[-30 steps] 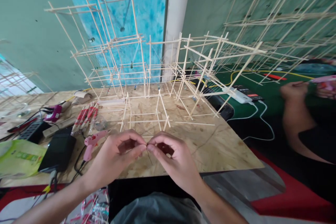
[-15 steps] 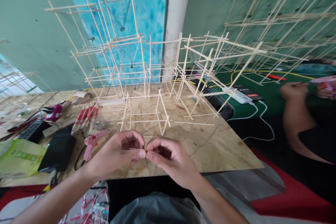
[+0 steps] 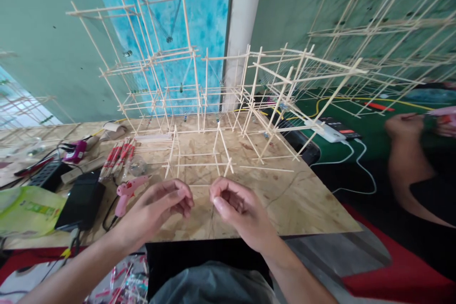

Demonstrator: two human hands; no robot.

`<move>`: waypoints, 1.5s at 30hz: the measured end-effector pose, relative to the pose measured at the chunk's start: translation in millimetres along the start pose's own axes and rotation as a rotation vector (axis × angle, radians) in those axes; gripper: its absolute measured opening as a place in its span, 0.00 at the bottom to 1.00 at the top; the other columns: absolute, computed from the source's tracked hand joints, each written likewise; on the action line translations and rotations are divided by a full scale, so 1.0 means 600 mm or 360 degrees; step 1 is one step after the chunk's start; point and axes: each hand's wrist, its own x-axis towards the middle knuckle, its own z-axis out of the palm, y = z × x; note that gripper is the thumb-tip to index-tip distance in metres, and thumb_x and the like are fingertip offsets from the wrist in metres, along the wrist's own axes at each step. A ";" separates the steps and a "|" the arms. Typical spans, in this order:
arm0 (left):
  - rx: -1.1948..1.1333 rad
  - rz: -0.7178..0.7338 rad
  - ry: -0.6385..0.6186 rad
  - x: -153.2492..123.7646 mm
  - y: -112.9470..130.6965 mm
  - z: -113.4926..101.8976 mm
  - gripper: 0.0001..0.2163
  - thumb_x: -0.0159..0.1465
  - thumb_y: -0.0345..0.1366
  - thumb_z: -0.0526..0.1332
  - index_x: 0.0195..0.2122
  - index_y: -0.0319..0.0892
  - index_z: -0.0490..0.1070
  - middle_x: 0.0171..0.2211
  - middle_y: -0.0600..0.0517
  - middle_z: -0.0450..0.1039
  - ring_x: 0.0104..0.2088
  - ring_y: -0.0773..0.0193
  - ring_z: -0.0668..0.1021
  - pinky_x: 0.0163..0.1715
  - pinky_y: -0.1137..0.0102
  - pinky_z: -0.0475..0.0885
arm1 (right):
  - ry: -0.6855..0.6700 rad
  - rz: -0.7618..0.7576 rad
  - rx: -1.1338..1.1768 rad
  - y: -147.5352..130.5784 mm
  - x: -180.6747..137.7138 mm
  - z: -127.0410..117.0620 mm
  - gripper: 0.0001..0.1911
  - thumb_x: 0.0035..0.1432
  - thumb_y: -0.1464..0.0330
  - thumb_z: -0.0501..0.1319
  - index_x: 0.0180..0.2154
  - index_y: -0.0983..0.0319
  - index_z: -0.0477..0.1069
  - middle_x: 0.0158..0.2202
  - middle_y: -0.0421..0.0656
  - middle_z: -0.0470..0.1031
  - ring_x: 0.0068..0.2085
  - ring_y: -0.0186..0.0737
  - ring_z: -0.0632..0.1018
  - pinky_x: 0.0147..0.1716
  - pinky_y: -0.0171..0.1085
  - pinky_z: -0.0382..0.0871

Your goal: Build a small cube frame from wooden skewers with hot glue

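1. Pinching a thin dark thread (image 3: 213,211) between thumb and forefinger, the right hand (image 3: 237,204) is over the front part of the wood-chip table (image 3: 317,213); the thread dangles from its fingertips.
2. Across a small gap, the left hand (image 3: 169,202) is loosely curled, thumb near the bent fingers; whether it grasps anything, I cannot tell.
3. The table's front edge passes beneath both forearms and meets the slanting right edge at a corner well apart from the right hand.
4. Room to move runs rightward from the right hand over the board. Forward it is tighter: a small stick frame (image 3: 199,165) stands just beyond the fingertips, a loose stick (image 3: 267,169) lies to its right, and a tall stick structure (image 3: 185,9) rises behind.
5. Leftward, a pink glue gun (image 3: 124,194) lies near the left forearm, with a black box (image 3: 83,199) beyond it.
6. Of the containers, a yellow-green pouch (image 3: 32,209) lies by the front edge at far left, its contents hidden. Crumpled clear plastic (image 3: 138,167) sits beside red-banded sticks (image 3: 117,156); whether it holds anything is too small to tell.
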 end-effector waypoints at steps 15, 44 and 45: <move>-0.0173 0.0306 0.0195 -0.009 0.009 0.015 0.13 0.73 0.40 0.58 0.45 0.39 0.79 0.42 0.44 0.78 0.46 0.55 0.79 0.48 0.64 0.75 | 0.0082 -0.0393 -0.0544 0.058 -0.032 0.066 0.02 0.65 0.71 0.62 0.37 0.59 0.73 0.48 0.46 0.74 0.27 0.29 0.75 0.26 0.33 0.72; 0.1337 0.0542 0.0210 -0.058 0.027 -0.015 0.09 0.69 0.38 0.65 0.49 0.48 0.79 0.40 0.49 0.82 0.41 0.59 0.82 0.48 0.66 0.75 | 0.0235 0.0111 0.0509 0.046 -0.005 0.020 0.14 0.54 0.60 0.74 0.28 0.60 0.75 0.31 0.40 0.77 0.24 0.30 0.74 0.21 0.31 0.70; 0.1450 0.0577 0.0181 -0.054 0.028 -0.012 0.10 0.68 0.37 0.66 0.49 0.49 0.79 0.40 0.49 0.82 0.41 0.60 0.82 0.48 0.66 0.75 | 0.0203 0.0124 0.0535 0.047 -0.005 0.019 0.14 0.53 0.59 0.75 0.28 0.61 0.75 0.30 0.40 0.76 0.23 0.30 0.73 0.21 0.31 0.70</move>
